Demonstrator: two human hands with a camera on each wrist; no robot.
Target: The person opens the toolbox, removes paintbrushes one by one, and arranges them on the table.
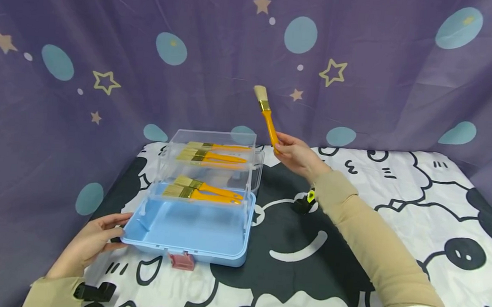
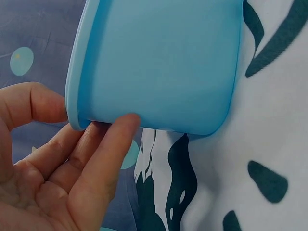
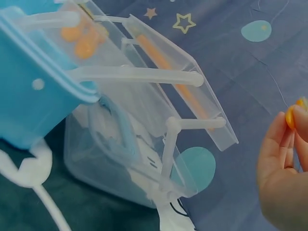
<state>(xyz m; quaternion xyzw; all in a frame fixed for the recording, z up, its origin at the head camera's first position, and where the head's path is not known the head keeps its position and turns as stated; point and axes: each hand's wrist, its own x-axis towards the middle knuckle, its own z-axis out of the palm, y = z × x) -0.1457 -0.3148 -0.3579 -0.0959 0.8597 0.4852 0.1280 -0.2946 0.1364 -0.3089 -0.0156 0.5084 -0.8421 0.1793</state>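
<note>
Left hand [image 1: 94, 240], fingers relaxed and touching the near-left corner of the blue box [image 1: 189, 230], whose raised clear trays [image 1: 211, 163] hold brushes, while the right hand [image 1: 299, 157] pinches a brush [image 1: 267, 117] handle, bristles up, right of the box.

We see the blue box [image 3: 29, 96] at left with its clear tiered trays [image 3: 183, 91] swung open. Our right hand [image 3: 284, 178] pinches an orange handle end [image 3: 291, 115] at the right edge

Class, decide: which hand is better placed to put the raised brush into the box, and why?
Right. The right hand already holds the brush just beside the box, while the left hand steadies its corner.
</note>
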